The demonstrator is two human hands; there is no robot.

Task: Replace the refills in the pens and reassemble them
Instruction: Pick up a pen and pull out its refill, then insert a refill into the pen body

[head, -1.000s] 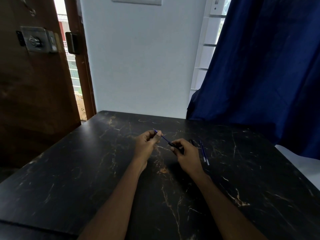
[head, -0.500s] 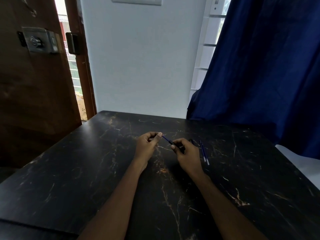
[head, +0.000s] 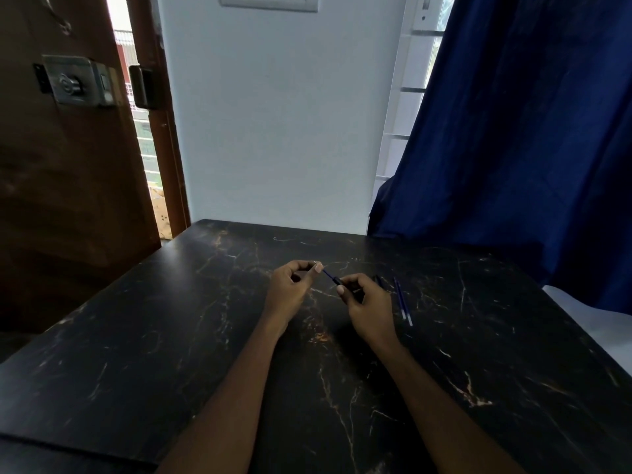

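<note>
On the table (head: 171,336), dark marble-look top, both forearms reach in from the near edge and the hands meet near the middle, held just above the surface. Progress, as a judgement: early-to-mid on this pen. A refill (head: 329,274) shows as a short blue length between the hands, its right end running into the barrel (head: 338,280), so it looks partly seated; in or out I cannot tell. The rest of the barrel is hidden in the fist. Left to do: seat or swap the refill, close the pen, then the others.

Spare parts lie just right of the right hand: two thin blue refills (head: 403,302) side by side, touching or nearly, and a darker piece (head: 379,280) beside the knuckles, too dim to name. No finished pen visible.

Left hand (head: 290,292): palm turned inward, thumb and forefinger pinched together on the refill's left end, other fingers curled loosely. Right hand (head: 367,304): wrist low, fingers closed round the barrel, thumb tip pressed near its mouth. The two hands are near, not touching, joined only by the refill, which tilts down toward the right.
</note>
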